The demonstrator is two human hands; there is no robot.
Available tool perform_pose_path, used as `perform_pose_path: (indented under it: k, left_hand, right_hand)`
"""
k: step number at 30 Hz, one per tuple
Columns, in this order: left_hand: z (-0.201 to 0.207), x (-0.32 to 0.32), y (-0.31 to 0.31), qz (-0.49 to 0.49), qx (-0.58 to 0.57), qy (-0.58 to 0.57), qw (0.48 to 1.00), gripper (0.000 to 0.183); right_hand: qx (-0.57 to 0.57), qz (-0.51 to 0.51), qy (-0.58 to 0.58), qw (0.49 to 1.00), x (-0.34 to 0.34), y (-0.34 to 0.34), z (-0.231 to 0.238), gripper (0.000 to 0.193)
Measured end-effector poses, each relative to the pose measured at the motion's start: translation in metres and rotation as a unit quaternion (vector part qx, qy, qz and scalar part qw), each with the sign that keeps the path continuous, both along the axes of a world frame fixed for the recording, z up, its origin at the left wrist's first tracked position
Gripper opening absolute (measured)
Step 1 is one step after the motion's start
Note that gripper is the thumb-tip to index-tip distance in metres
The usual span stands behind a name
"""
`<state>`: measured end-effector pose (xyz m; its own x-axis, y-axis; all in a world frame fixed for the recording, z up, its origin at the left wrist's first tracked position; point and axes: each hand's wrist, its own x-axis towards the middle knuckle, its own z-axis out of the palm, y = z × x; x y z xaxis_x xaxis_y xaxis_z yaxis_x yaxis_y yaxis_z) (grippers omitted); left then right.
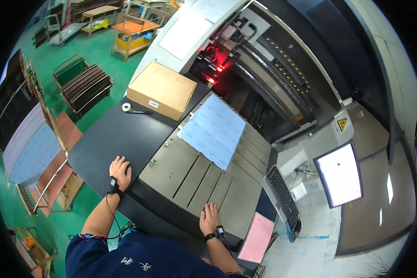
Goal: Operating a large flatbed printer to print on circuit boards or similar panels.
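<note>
My left hand (120,173) rests flat on the dark tabletop (111,134), fingers stretched out and holding nothing. On the front part of the slotted metal plate (171,173) lies my right hand (209,218), its fingers extended and nothing in them. A light blue sheet (213,129) with a faint repeated print lies flat on the plate toward the machine, beyond the reach of both hands. Each wrist wears a small black device on a band, with a thin cable.
A cardboard box (161,90), a tape roll (126,107) and a black marker (140,112) sit on the dark table. The machine's opening (264,83) glows red inside. A keyboard (282,197) and monitor (340,173) stand right, near a pink sheet (256,237). Racks of panels (85,85) stand left.
</note>
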<state>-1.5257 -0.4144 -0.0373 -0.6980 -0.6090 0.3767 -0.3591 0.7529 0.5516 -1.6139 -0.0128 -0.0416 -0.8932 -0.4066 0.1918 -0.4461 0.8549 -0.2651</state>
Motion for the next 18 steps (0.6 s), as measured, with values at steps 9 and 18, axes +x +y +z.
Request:
perform_pose_path:
  k: [9, 18]
  left_hand:
    - [-0.019, 0.015, 0.005, -0.027, -0.009, -0.014, 0.999, 0.032]
    - [-0.019, 0.130, 0.085, -0.082, -0.011, -0.058, 0.995, 0.035]
  right_hand:
    - [-0.116, 0.008, -0.055, 0.992, 0.028, 0.040, 0.001, 0.029]
    - [-0.058, -0.097, -0.008, 0.994, 0.116, 0.094, -0.030, 0.029]
